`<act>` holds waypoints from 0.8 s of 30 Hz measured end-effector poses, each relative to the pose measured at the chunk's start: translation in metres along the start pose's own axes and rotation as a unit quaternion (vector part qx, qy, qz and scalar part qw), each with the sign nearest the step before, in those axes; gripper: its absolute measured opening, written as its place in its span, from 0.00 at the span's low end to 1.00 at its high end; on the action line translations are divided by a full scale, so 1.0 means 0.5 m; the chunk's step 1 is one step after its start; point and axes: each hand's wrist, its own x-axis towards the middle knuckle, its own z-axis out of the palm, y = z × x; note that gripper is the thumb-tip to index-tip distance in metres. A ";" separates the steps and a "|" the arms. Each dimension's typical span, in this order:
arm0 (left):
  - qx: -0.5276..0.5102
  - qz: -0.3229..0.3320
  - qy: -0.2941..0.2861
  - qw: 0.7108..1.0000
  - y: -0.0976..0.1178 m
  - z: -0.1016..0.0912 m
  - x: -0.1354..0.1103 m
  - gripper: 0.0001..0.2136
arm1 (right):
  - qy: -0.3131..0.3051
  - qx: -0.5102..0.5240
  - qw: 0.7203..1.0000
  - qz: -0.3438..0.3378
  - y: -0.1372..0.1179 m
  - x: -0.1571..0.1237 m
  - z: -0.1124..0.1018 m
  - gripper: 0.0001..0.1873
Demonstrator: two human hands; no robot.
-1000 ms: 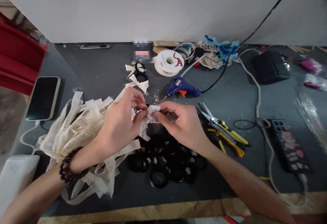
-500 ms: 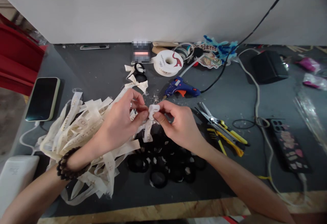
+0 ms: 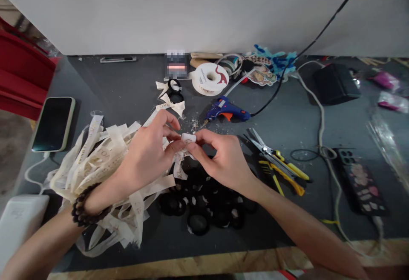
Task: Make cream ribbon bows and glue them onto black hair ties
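My left hand [image 3: 147, 152] and my right hand [image 3: 220, 158] meet above the middle of the dark table [image 3: 128, 84]. Both pinch one short cream ribbon piece [image 3: 188, 138], folded into a small loop between the fingertips, its tails hanging down. A beaded bracelet [image 3: 83, 205] is on my left wrist. Under my left forearm lies a heap of cut cream ribbon strips [image 3: 102, 161]. Below my hands sits a pile of black hair ties [image 3: 204, 203].
A blue glue gun [image 3: 225, 110] lies just beyond my hands, with a ribbon spool [image 3: 211, 78] and finished bows [image 3: 171, 97] behind it. Scissors and yellow cutters [image 3: 277, 165] lie to the right, cables and a phone [image 3: 361, 182] further right. Another phone [image 3: 53, 122] charges at left.
My fingers have worked the ribbon piece into a tighter, flatter fold. Both hands stayed at nearly the same spot, the right thumb and fingers shifting slightly left and down.
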 end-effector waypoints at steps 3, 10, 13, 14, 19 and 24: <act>-0.002 0.019 0.000 1.000 0.000 0.005 -0.001 0.11 | -0.005 0.016 1.000 0.015 0.001 0.002 0.001 0.11; -0.041 -0.033 0.000 0.999 -0.001 -0.002 0.002 0.13 | -0.006 0.024 0.999 0.028 0.007 0.004 -0.002 0.13; -0.053 -0.049 -0.011 0.997 0.000 -0.006 0.004 0.15 | 0.007 0.031 0.999 0.030 0.009 0.004 -0.002 0.14; -0.054 -0.048 -0.015 0.997 0.000 -0.007 0.004 0.16 | 0.010 0.034 0.999 0.030 0.009 0.005 -0.003 0.14; -0.001 -0.018 -0.025 1.000 -0.004 -0.005 0.003 0.15 | 0.008 0.022 1.000 0.016 0.005 0.002 -0.001 0.13; 0.059 0.028 0.011 0.998 -0.004 0.005 -0.003 0.17 | 0.023 0.010 1.000 0.002 0.003 0.000 0.006 0.12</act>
